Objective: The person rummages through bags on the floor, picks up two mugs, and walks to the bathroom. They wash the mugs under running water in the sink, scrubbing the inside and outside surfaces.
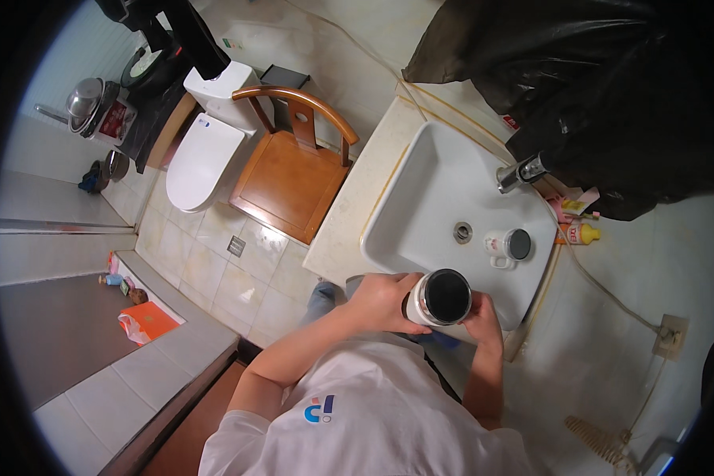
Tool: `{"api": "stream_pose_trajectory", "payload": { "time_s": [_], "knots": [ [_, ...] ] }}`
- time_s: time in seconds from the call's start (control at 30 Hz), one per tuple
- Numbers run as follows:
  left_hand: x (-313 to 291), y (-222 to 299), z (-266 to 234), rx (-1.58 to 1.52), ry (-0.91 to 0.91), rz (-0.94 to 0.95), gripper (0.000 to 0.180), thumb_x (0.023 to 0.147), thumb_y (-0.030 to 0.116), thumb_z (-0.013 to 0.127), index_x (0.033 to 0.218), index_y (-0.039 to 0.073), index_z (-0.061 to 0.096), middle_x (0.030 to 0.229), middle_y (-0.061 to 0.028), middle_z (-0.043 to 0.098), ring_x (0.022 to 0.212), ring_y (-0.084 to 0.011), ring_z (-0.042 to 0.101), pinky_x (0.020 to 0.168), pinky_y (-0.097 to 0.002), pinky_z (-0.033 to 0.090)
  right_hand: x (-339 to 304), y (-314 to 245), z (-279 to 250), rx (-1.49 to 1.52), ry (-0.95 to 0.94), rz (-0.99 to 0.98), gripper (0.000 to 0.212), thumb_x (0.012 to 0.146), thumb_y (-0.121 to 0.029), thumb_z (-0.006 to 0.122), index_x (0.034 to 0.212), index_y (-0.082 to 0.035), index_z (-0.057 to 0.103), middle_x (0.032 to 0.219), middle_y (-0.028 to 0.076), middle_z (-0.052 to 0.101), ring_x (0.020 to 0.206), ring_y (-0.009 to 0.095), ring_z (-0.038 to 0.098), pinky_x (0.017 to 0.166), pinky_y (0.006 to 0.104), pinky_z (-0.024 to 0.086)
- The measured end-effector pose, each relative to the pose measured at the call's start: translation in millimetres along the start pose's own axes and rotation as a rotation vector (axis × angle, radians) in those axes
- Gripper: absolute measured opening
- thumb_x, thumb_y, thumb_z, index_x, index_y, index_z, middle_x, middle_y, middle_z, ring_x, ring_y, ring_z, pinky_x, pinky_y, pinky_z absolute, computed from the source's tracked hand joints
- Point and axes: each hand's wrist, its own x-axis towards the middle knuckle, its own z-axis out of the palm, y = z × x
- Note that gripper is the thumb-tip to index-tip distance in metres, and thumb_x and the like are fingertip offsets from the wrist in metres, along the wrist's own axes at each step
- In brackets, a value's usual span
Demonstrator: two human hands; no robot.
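Between my two hands is a white cup with a black lid (446,297), held in front of my body over the near edge of the sink (420,186). My left hand (385,303) wraps round the cup's left side, thumb low and fingers behind. On the other side, my right hand (482,319) grips it near the base; part of that hand is hidden by the cup. A second white mug with a dark lid (508,245) lies in the basin, its handle toward me, beside the drain (462,232).
A chrome faucet (521,173) rises at the basin's far right, below a black plastic sheet (587,87). A yellow bottle (583,233) lies by the sink's right rim. Left of the counter stand a wooden chair (282,182) and a white toilet (204,163).
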Motion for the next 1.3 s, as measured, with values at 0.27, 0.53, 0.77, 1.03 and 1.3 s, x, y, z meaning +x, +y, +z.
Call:
{"api": "stream_pose_trajectory", "payload": {
  "time_s": [0.27,0.53,0.77,1.03,1.3],
  "knots": [
    [-66.7,-45.2,-38.3,-0.108,0.62,-0.666,0.029,0.078,0.016,0.065,0.103,0.004,0.059,0.092,-0.01,0.063,0.068,-0.0154,0.063,0.055,-0.0299,0.048,-2.8,14.7,-28.4,0.029,0.3,-0.277,0.017,0.067,0.008,0.059,0.083,0.003,0.063,0.07,0.003,0.061,0.065,0.008,0.054,0.057,0.0237,0.044],
    [-58.8,-200.8,28.3,0.481,0.529,-0.526,0.038,0.072,0.017,0.066,0.108,0.006,0.056,0.112,-0.0168,0.051,0.104,-0.0361,0.047,0.088,-0.0472,0.038,8.2,24.9,-22.9,-0.332,0.586,-0.366,0.014,0.068,-0.005,0.066,0.068,0.003,0.054,0.055,0.008,0.049,0.05,0.009,0.044,0.048,0.028,0.037],
    [-63.3,-215.4,33.6,0.663,0.326,-0.257,0.064,0.072,0.036,0.064,0.128,0.013,0.045,0.137,-0.0224,0.033,0.125,-0.0408,0.032,0.101,-0.0544,0.026,3.5,25.4,-1.6,-0.196,0.69,-0.296,0.018,0.069,-0.007,0.068,0.064,0.002,0.053,0.051,0.007,0.047,0.049,0.009,0.041,0.046,0.0277,0.035],
    [-40.5,-189.6,-18.0,0.411,0.483,-0.161,0.048,0.073,0.026,0.063,0.115,0.006,0.053,0.125,-0.0236,0.043,0.116,-0.0404,0.04,0.097,-0.0492,0.032,10.9,20.2,17.2,-0.127,0.76,-0.276,0.019,0.07,-0.006,0.069,0.063,0.002,0.053,0.05,0.003,0.047,0.05,0.006,0.039,0.046,0.0257,0.033],
    [214.9,-151.1,-189.4,-0.682,0.738,-0.149,0.036,0.089,0.028,0.06,0.115,0.004,0.053,0.1,-0.0057,0.061,0.094,-0.0128,0.056,0.079,-0.0294,0.045,-5.0,15.8,23.4,-0.023,0.853,-0.261,0.019,0.07,-0.003,0.065,0.06,0.001,0.049,0.051,0.0,0.044,0.051,0.005,0.037,0.046,0.0245,0.031]
  ]
}}
